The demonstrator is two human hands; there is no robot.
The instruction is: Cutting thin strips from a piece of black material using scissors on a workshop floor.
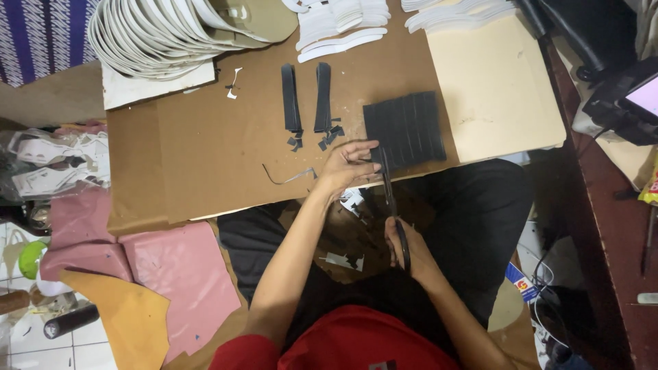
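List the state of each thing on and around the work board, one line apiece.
left hand: pinching the near edge of the dark sheet.
right hand: gripping the scissors' handles.
scissors: blades at the sheet's near edge; open or closed, cannot tell.
dark sheet: flat, overhanging the board.
two dark strips: cut free, lying side by side.
dark scraps: scattered loose.
white cut-outs: stacked, fanned.

Left hand [349, 166] pinches black sheet [406, 130]; right hand [404, 247] works scissors [391, 199]
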